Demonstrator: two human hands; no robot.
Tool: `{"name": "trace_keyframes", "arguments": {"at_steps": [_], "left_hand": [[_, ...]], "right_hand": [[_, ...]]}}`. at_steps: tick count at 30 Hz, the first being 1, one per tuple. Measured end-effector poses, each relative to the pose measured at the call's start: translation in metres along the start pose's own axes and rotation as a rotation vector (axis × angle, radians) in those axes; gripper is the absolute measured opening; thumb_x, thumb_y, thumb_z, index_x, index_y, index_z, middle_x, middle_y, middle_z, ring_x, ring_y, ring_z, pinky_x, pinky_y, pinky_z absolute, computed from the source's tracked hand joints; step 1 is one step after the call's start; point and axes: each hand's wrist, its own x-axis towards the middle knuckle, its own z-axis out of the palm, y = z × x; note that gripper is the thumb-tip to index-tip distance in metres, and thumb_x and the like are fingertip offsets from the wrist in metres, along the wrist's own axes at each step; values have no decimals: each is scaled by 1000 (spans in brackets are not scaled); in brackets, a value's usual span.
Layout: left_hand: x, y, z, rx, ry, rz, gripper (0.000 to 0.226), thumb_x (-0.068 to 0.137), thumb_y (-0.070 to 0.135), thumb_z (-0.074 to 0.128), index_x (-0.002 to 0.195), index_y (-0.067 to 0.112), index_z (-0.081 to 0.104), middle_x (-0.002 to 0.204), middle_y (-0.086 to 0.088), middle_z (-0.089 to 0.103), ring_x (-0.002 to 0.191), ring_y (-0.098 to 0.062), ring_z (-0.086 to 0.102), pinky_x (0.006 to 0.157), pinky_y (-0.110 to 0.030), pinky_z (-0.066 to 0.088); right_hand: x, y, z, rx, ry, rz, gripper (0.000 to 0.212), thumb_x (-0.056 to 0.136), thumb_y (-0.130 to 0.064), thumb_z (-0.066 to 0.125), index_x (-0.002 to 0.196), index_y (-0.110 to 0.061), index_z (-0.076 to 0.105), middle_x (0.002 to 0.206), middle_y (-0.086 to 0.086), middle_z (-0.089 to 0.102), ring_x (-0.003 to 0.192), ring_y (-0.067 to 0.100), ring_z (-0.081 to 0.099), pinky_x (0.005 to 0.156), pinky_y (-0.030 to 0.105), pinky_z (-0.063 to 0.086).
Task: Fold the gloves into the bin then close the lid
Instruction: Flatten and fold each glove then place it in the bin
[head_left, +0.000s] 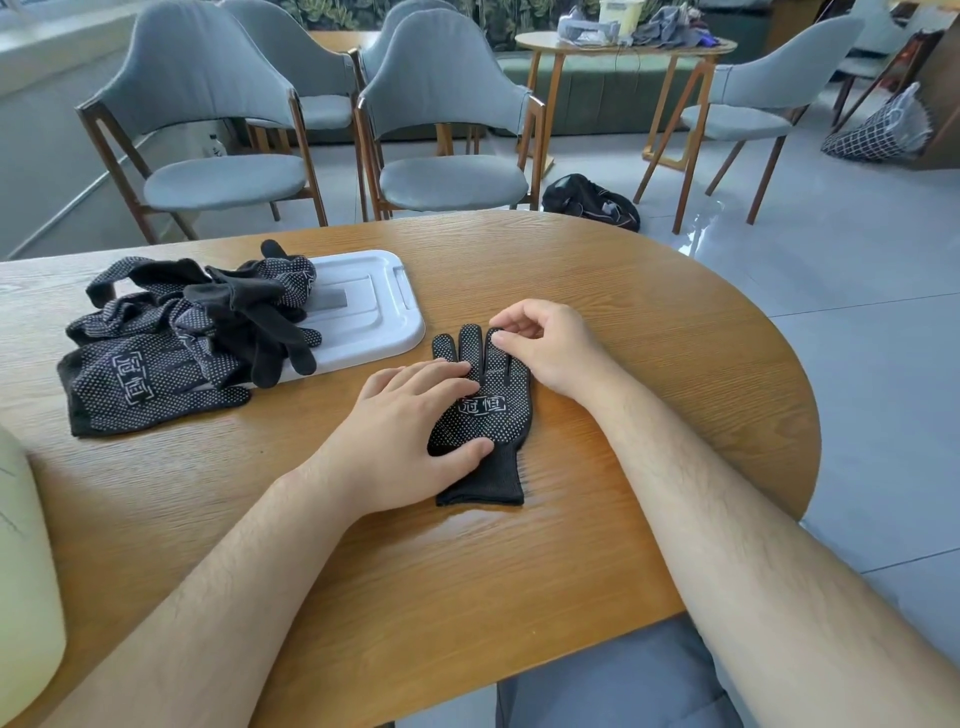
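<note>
One glove (498, 421) lies flat on the table (649, 291), just beside the lid (374, 306). Left grip (405, 436) is spread, pressing its palm; right grip (550, 343) pinches a fingertip. Risk: should the left pressure slacken while folding, the knit may slide and fold crooked.
</note>
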Motion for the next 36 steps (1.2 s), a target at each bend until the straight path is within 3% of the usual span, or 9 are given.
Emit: {"name": "trace_keyframes", "arguments": {"at_steps": [2, 4, 7, 9, 14, 23, 28, 32, 36], "left_hand": [[0, 2, 0, -12, 6, 28, 64, 88, 69, 39, 144, 38, 49, 158, 24, 34, 151, 0, 20, 123, -32, 12], [0, 5, 1, -29, -16, 78, 59, 92, 62, 40, 147, 41, 45, 159, 27, 29, 151, 5, 13, 125, -33, 10], [0, 9, 3, -51, -88, 100, 59, 96, 60, 36, 152, 43, 38, 161, 31, 21, 150, 11, 4, 125, -27, 2], [0, 8, 5, -60, -104, 96, 60, 96, 61, 34, 153, 44, 36, 161, 32, 19, 149, 12, 3, 122, -21, -2], [-1, 9, 3, -67, -102, 95, 54, 101, 54, 45, 153, 43, 36, 161, 32, 19, 150, 11, 2, 116, -13, -9], [-2, 10, 2, -139, -93, 85, 58, 98, 51, 47, 153, 32, 41, 163, 21, 25, 153, 3, 7, 121, -19, -1], [-1, 12, 0, -144, -72, 59, 71, 89, 48, 42, 152, 15, 45, 164, 5, 29, 153, -5, 15, 116, -7, -3], [-2, 12, 2, -67, -70, 42, 83, 82, 58, 27, 154, 20, 40, 166, 7, 25, 155, -6, 11, 122, -19, -3], [-1, 9, 3, -62, -109, 21, 85, 86, 64, 20, 159, 22, 28, 168, 11, 16, 154, 1, 1, 120, -16, -7]], "right_hand": [[-1, -1, -6, -39, 31, -9, 18, 99, -30, 65, 114, -26, 73, 105, -16, 67, 94, -1, 59, 86, 20, 48], [-5, 3, -16, -133, 73, 18, 26, 102, -33, 57, 122, -24, 70, 114, -13, 62, 102, 4, 55, 91, 26, 46], [-18, 11, -26, -238, 58, 53, 19, 97, -40, 60, 109, -31, 73, 116, -13, 60, 115, 13, 52, 106, 43, 43], [-26, 12, -25, -286, 29, 27, 14, 93, -44, 66, 99, -34, 74, 115, -15, 61, 116, 13, 49, 109, 46, 39], [-30, 8, -16, -279, 32, -56, 4, 92, -39, 70, 94, -37, 68, 109, -17, 60, 110, 11, 51, 106, 47, 41], [-27, 6, -12, -213, 37, -51, 12, 90, -37, 72, 99, -35, 65, 97, -20, 63, 100, 8, 57, 97, 41, 49], [-25, 4, -10, -229, 74, -27, 18, 89, -40, 71, 104, -36, 61, 94, -18, 63, 94, 7, 54, 92, 39, 49], [-25, 4, -7, -270, 103, -38, 9, 90, -40, 70, 95, -35, 65, 91, -17, 59, 94, 10, 54, 93, 42, 51], [-29, -1, -3, -283, 137, -133, 12, 99, -26, 61, 99, -25, 73, 98, -12, 61, 97, 9, 56, 90, 37, 52]]}}
